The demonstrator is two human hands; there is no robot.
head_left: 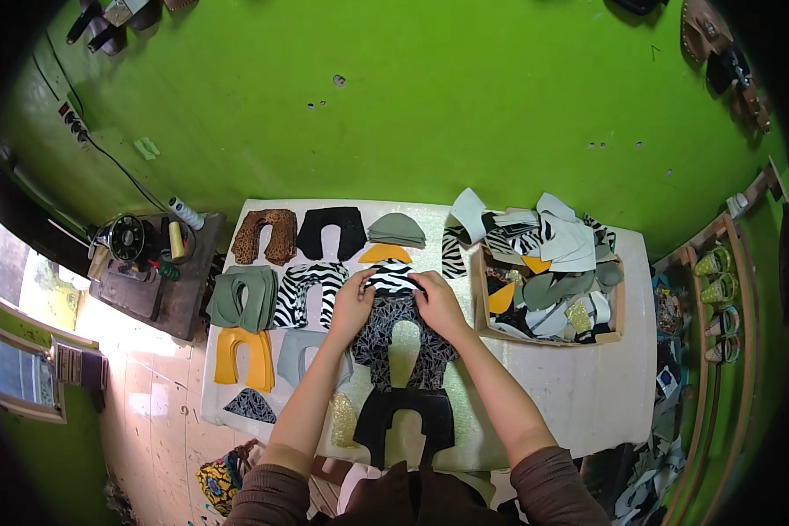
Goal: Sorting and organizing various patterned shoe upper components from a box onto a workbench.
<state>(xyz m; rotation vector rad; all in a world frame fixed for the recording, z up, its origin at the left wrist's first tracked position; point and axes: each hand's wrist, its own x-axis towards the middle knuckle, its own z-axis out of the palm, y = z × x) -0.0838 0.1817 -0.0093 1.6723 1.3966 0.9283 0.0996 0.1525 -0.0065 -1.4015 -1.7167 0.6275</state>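
Sleeves (554, 486), left grip (357, 298) and right grip (435, 302) pinching striped piece (390, 279), forearm (305, 410) overlapping grey cutouts (293, 353), scrap box (479, 300)

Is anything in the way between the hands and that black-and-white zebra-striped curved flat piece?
No, nothing visible. The left hand and right hand hold the zebra-striped piece at its two ends. The black-and-grey patterned U-shaped piece lies nearer the person, not between.

Zebra-striped piece (393, 278), mustard stack (246, 337), green wall (482, 114); streaked cutout (433, 349), perhaps grey on black.
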